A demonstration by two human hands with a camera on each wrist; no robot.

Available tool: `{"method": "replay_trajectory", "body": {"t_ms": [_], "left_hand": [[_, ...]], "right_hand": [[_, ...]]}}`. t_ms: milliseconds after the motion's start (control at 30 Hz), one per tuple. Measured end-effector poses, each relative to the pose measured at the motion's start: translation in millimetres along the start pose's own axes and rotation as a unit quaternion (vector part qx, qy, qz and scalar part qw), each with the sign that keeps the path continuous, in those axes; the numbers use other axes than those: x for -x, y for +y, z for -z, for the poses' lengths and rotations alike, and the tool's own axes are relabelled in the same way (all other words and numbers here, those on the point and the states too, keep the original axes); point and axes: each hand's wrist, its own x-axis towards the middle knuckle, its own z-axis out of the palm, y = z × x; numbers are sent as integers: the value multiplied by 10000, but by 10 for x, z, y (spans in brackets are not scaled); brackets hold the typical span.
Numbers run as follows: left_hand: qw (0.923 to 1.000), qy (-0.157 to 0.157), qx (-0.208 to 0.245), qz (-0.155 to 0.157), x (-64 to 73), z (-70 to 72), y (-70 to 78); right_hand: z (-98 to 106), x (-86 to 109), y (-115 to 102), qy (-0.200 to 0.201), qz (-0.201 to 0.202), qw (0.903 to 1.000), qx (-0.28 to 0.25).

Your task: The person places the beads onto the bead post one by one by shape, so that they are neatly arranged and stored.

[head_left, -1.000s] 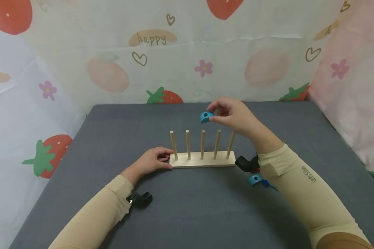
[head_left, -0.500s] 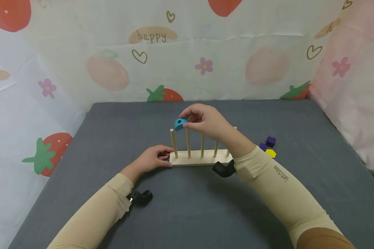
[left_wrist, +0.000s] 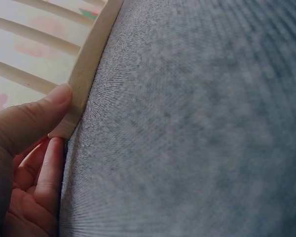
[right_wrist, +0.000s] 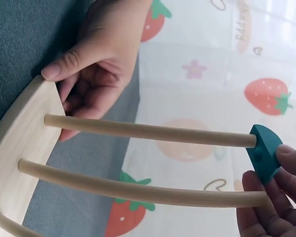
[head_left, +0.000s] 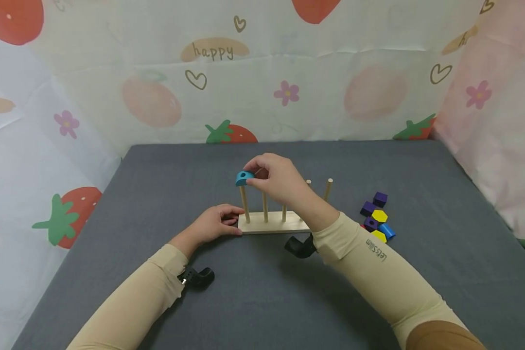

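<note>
Blue block (head_left: 244, 179), probably light, stiff, best taken by its sides, is pinched by right grip (head_left: 274, 180) atop leftmost peg (head_left: 244, 204), inside left edge of worktop (head_left: 157, 194), pegboard (head_left: 256, 222) end held by left grip (head_left: 214, 222).

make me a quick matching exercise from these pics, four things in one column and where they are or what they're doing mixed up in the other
Column 1
1. left hand
2. right hand
3. yellow blocks
4. pegs

Column 2
A. rising from the wooden base
B. pinching the blue block
C. lying beside purple blocks on the gray table
D. holding an end of the wooden base

Pairs: 1-D, 2-B, 3-C, 4-A
</note>
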Motion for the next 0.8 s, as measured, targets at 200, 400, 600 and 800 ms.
{"method": "replay_trajectory", "body": {"t_ms": [200,400,600,800], "left_hand": [[10000,-37,78,-22,8,6,6],[9998,-37,180,-18,7,8,-1],[9999,-13,143,-12,8,4,-2],[10000,27,-8,31,10,-9,3]], "right_hand": [[6,-21,-8,-199,-254,9995,15],[11,-68,-31,-392,-421,9983,62],[-43,-51,-80,-373,-528,9979,-3],[-155,23,-40,48,-494,9987,-141]]}}
